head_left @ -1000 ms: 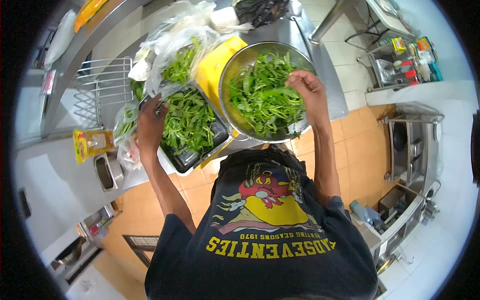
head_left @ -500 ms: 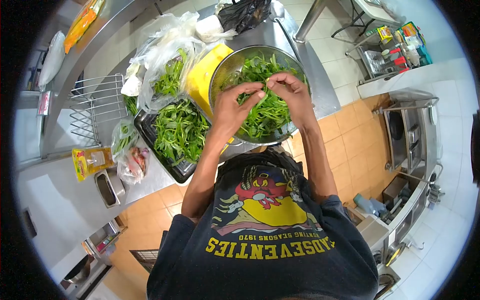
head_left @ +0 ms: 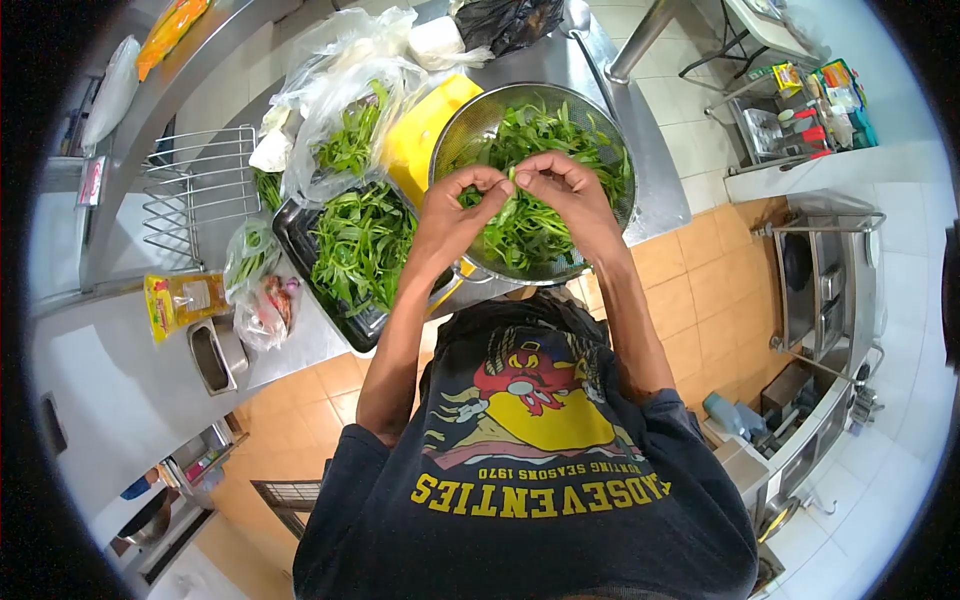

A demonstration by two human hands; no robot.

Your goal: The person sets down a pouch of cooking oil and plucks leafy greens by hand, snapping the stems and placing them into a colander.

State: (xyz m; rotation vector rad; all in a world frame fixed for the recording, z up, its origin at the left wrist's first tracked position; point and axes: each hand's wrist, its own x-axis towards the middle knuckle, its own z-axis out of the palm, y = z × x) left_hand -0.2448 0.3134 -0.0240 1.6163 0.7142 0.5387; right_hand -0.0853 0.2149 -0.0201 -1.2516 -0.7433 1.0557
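Both hands meet over a metal mesh strainer (head_left: pixel 437 165) heaped with leafy greens (head_left: pixel 545 135). My left hand (head_left: pixel 452 212) pinches a green stem (head_left: pixel 511 180) between thumb and fingers. From the other side, my right hand (head_left: pixel 575 200) is closed on the same stem, its fingertips almost touching those of the left. More leafy greens (head_left: pixel 362 245) lie in a black tray (head_left: pixel 292 235) left of the strainer. A clear plastic bag (head_left: pixel 305 180) behind the tray holds further greens. Partly hidden by the strainer is a yellow board (head_left: pixel 415 125).
A long-handled ladle (head_left: pixel 580 18) lies on the steel table behind the strainer, near a black plastic bag (head_left: pixel 510 22). On the left are a wire rack (head_left: pixel 205 190), a yellow-labelled pouch (head_left: pixel 185 303) and a small metal container (head_left: pixel 212 358). A table leg post (head_left: pixel 640 40) rises beyond.
My fingertips have come closer together, now on one green stem. Before, they were slightly apart, with a tiny yellowish bit at the right fingertips. The view has shifted slightly.
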